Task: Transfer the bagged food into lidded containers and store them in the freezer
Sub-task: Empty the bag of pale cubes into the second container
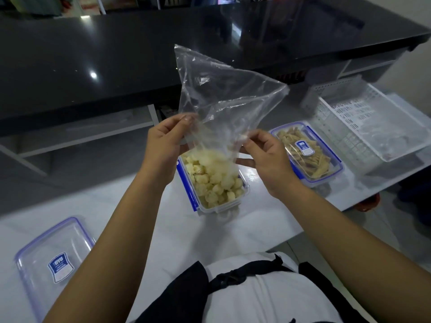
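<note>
While both hands (163, 145) (268, 157) pinch the bag (224, 94), food (214, 180) fills the container (186, 183)

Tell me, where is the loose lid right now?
The loose lid lies flat on the white table, lower left of the head view, apart from the open container.

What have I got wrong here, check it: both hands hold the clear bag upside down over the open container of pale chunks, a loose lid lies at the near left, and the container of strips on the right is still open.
One thing is wrong. The container of strips already has its lid on, as the head view shows. The rest stands: left hand and right hand hold the clear bag over the open container, and the loose lid lies near left.
</note>
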A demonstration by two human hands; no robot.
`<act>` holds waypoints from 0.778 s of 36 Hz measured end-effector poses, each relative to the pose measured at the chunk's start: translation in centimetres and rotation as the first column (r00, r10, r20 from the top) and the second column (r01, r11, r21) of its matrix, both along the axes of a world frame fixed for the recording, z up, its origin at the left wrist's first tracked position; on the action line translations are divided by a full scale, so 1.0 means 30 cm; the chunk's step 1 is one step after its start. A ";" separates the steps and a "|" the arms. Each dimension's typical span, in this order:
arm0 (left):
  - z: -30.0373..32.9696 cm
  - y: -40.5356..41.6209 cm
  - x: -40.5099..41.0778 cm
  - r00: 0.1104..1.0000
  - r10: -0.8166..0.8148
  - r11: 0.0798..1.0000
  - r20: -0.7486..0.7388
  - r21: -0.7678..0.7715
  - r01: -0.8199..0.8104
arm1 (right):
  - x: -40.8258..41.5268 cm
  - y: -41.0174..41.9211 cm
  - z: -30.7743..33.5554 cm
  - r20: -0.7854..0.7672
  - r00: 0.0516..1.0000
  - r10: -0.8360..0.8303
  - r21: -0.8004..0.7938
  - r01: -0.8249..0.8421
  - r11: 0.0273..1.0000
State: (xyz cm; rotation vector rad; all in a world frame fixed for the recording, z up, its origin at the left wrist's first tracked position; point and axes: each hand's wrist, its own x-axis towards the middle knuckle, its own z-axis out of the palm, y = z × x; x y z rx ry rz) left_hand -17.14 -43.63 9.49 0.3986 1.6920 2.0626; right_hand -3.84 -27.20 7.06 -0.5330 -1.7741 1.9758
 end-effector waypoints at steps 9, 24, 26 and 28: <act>0.012 -0.005 0.005 1.000 -0.006 1.000 -0.013 0.014 0.007 | 0.003 0.026 0.013 -0.039 0.999 -0.036 -0.063 0.033 0.997; 0.019 -0.003 0.010 1.000 0.003 1.000 -0.017 -0.007 -0.003 | 0.004 0.020 -0.015 -0.007 0.999 -0.036 -0.125 0.035 0.991; 0.016 -0.007 0.008 1.000 0.005 1.000 -0.018 -0.003 -0.005 | 0.007 0.023 -0.002 -0.045 0.998 -0.044 -0.144 0.038 0.989; 0.014 -0.010 0.009 1.000 0.006 1.000 -0.023 -0.003 -0.006 | 0.007 0.028 0.016 -0.067 0.997 -0.043 -0.146 0.033 0.989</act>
